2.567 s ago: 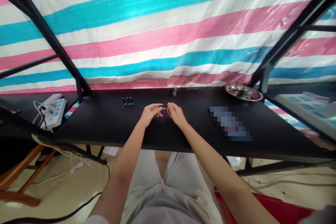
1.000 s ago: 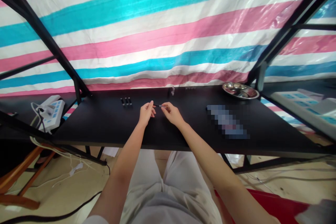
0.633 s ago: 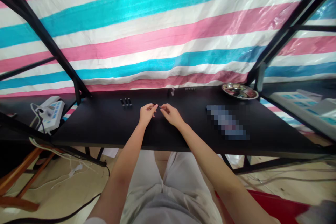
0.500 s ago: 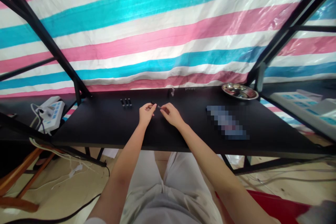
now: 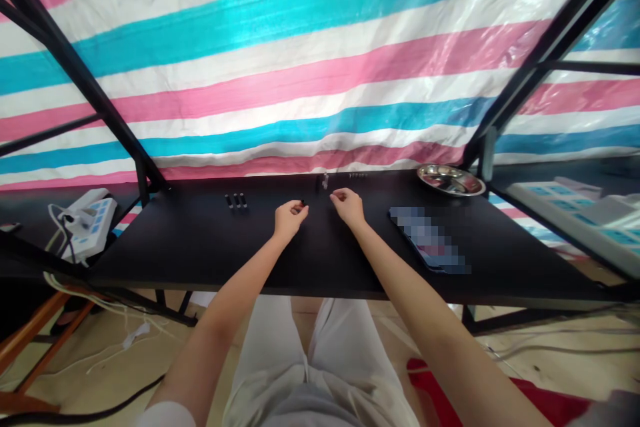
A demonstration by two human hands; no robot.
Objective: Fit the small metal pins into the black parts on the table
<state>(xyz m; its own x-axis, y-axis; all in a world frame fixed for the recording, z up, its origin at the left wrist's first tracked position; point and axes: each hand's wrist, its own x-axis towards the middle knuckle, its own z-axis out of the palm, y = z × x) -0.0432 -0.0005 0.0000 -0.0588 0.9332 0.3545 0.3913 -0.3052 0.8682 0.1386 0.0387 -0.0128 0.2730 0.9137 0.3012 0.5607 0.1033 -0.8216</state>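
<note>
My left hand (image 5: 289, 216) hovers over the middle of the black table (image 5: 200, 247), fingers curled round a small dark piece whose tip shows at the thumb. My right hand (image 5: 346, 205) is a hand's width to its right, fingers pinched together; what they hold is too small to name. Just beyond the right hand stands a tiny clear bottle (image 5: 325, 181). Three small black cylinders (image 5: 235, 201) lie in a row to the left of my left hand.
A steel dish (image 5: 450, 180) sits at the back right corner. A dark flat device (image 5: 427, 247), blurred, lies right of my hands. Small dark bits (image 5: 357, 175) line the back edge. A white power strip (image 5: 93, 212) rests at far left. Black frame posts rise at both sides.
My hands were together on a thin dark piece; now they have pulled apart. The right hand moved right and toward the small bottle. The left keeps the dark piece.
</note>
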